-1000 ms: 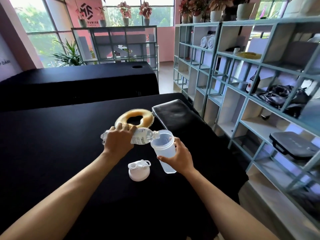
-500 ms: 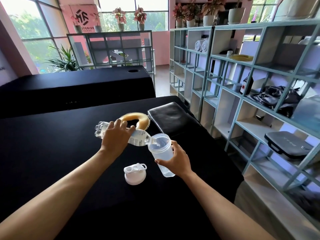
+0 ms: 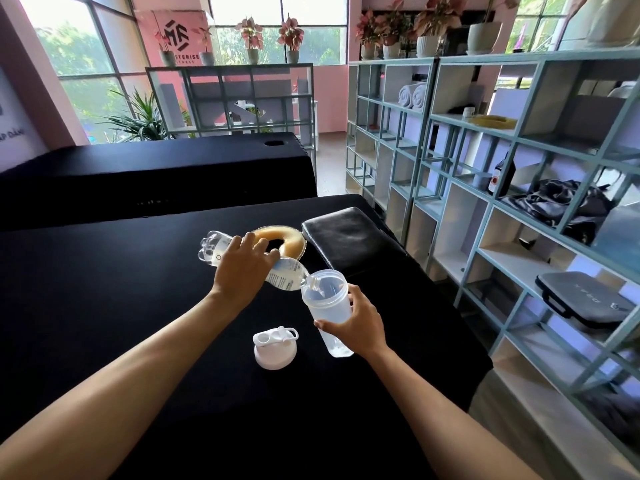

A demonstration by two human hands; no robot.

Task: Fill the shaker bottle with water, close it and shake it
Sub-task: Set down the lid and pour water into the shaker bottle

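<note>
My right hand grips a translucent shaker bottle, tilted a little to the left above the black table; its mouth has no lid on it. Some water lies in its bottom. My left hand holds a clear plastic water bottle nearly on its side, base raised to the left, neck resting over the shaker's rim. Water runs from it into the shaker. The white shaker lid stands on the table just left of the shaker, its flip cap up.
A tan ring-shaped cushion and a black leather pad lie behind my hands. A second black table stands further back. Teal open shelving runs along the right, close to the table's right edge.
The water bottle's base has risen, so it tips more steeply into the shaker. More water has gathered in the shaker. Both hands stay in much the same place.
</note>
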